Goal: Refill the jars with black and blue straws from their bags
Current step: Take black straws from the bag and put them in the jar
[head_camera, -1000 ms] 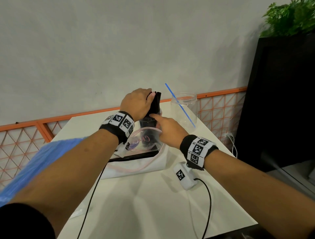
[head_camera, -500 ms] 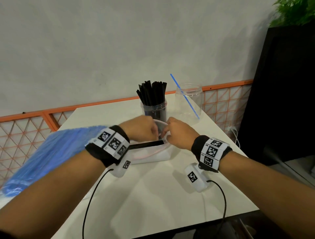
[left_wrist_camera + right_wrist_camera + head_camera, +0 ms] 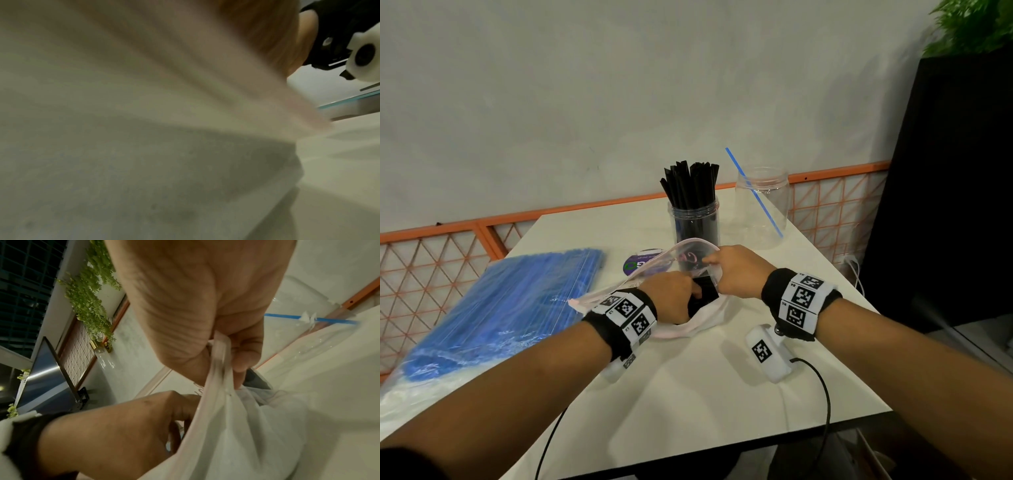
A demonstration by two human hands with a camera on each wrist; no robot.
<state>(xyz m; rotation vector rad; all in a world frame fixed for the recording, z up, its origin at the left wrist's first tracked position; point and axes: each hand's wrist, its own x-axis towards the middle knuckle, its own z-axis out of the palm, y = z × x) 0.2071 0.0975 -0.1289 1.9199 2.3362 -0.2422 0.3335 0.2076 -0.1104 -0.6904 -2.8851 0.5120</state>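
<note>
The right hand (image 3: pixel 736 270) pinched the rim of the white zip bag (image 3: pixel 702 318) between thumb and fingers and held its mouth open; the right wrist view showed the rim strip clamped there. The left hand (image 3: pixel 674 301) reached into the mouth of this bag, where black straws (image 3: pixel 703 294) lay. Its fingers were hidden inside, so I cannot tell whether they gripped anything; the left wrist view was only a blur of white plastic.

Just behind the bag stood a clear jar (image 3: pixel 693 222), full of upright black straws. To its right, a little apart, stood the second jar (image 3: pixel 762 205) with one blue straw (image 3: pixel 753 192) leaning in it. The bag of blue straws (image 3: pixel 510 308) lay flat on the left part of the white table (image 3: pixel 705 411).
</note>
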